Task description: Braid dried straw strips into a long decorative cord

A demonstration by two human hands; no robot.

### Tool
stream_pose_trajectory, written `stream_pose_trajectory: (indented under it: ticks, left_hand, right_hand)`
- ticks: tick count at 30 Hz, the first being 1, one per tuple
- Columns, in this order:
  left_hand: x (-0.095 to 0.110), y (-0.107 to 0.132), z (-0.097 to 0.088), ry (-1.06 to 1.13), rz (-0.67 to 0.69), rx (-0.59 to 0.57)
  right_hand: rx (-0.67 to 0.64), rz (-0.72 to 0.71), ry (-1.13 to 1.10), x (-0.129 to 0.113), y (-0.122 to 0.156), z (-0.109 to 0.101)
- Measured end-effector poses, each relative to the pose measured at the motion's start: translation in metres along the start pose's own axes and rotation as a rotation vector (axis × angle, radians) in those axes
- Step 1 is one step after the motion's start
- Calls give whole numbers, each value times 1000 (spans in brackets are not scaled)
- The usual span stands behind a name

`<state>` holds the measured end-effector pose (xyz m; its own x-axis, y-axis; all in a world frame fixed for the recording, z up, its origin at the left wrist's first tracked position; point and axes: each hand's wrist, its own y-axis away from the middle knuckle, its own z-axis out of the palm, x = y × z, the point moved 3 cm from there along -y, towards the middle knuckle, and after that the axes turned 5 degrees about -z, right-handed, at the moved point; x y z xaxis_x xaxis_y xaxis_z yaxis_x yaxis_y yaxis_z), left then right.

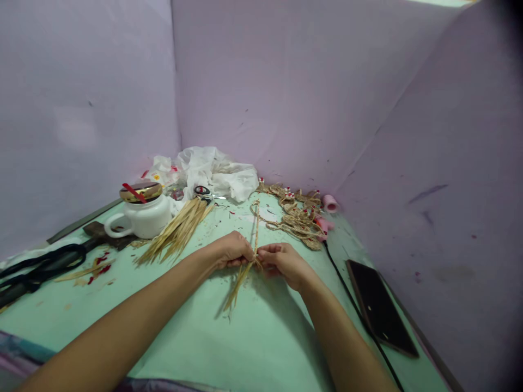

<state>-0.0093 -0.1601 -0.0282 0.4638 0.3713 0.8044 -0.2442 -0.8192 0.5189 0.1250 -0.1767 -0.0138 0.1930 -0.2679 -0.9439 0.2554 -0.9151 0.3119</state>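
Observation:
Between my two hands runs a thin straw braid [256, 231], its plaited part stretching away from me and its loose strands [237, 291] fanning toward me. My left hand [235, 250] is closed around the braid from the left. From the right, my right hand [281, 261] pinches strands at the same spot, fingertips close to the left hand's. A looped end of cord lies beyond the braid's far end. To the left of my hands rests a bundle of dry straw strips [177, 228].
A white mug [149, 218] with a gold lid, black-handled scissors [202, 190], a hammer-like tool [108, 234] and large dark shears [44, 267] stand left. White plastic bags [216, 169] lie behind. Braided pieces [300, 223], a pink glue gun [324, 226] with black cable, and a phone [379, 307] lie right.

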Motion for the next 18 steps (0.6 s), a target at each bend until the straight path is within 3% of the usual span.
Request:
stream_pose_trajectory:
  ticks: [2,8,13,18]
  left_hand:
    - [0,0,1,-7,15,-8]
    - [9,10,-1,-141,57,-26]
    - [18,26,0,-425,42,179]
    - [20,43,27,-684,142,430]
  right_hand:
    - [-71,25,-17,3,-1,6]
    - [13,-24,58,11,-9,7]
    - [-6,-11,0,16,-11,9]
    - [74,-3,-66,18,-10,11]
